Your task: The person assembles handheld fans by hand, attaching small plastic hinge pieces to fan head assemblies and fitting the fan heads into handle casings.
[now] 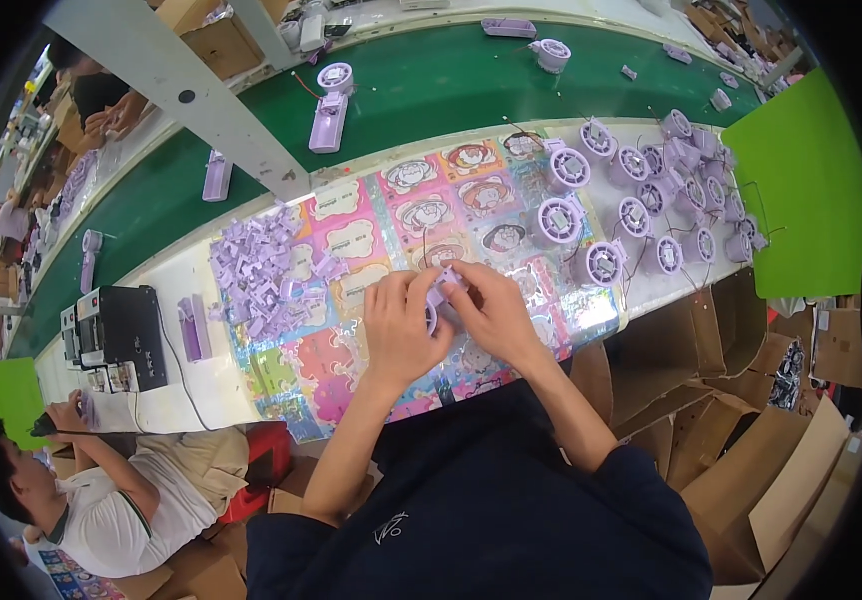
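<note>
Between my two hands is a lilac plastic fan housing, a round head with a small bracket-like part (pixel 443 287) at its top, mostly covered by my fingers. My left hand (pixel 397 325) is closed around its left side, with the ring's edge showing beside the thumb. From the right, the fingers of my right hand (pixel 496 312) pinch the bracket end. A thin dark wire rises from it. To the left lies a heap of small lilac plastic pieces (pixel 266 265). At the right stand several round lilac fan heads with wires, the nearest being a fan head (pixel 603 264).
Colourful printed sheets (pixel 419 214) cover the worktable under my hands. Beyond runs a green conveyor belt (pixel 401 115) carrying lilac fan parts. A metal post (pixel 186 95) rises at left, near a black machine (pixel 123 335). A co-worker (pixel 111 500) sits left; cardboard boxes (pixel 651 375) stand right.
</note>
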Demonstrator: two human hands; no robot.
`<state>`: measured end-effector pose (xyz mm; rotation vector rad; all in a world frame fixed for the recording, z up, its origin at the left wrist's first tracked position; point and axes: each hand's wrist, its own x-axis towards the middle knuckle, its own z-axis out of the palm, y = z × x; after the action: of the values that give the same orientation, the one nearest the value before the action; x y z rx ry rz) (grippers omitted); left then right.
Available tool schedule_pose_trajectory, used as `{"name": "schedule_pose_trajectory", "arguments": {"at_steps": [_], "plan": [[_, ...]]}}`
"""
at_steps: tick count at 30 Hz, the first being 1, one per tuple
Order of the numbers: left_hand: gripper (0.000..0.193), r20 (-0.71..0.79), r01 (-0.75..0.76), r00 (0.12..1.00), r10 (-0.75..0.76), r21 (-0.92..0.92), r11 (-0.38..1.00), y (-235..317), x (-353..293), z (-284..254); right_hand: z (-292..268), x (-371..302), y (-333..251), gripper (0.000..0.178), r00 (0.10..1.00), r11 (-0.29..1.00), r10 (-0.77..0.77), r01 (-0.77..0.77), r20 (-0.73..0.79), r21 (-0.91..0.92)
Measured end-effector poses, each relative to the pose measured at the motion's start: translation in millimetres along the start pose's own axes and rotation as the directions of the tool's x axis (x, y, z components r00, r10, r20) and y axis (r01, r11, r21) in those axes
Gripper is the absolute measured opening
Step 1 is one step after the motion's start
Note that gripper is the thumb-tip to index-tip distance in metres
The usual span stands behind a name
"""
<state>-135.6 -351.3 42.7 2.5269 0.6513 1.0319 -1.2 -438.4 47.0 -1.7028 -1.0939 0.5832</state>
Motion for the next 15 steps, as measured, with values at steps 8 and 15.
{"name": "schedule_pose_trajectory", "arguments": {"at_steps": [8,15], "plan": [[0.049,-0.125,-0.093,0.987,0.096,0.027,0.995,-5,-6,7,2,-4,-7,0.03,0.995,0.996,0.085,-0.085,0.056,0.002],[0.052,-0.156,-0.097,0.984,0.086,-0.065,0.993,2,-25,-2,12,-10,6,0.027,0.987,0.942,0.121,-0.149,0.108,0.299]]}}
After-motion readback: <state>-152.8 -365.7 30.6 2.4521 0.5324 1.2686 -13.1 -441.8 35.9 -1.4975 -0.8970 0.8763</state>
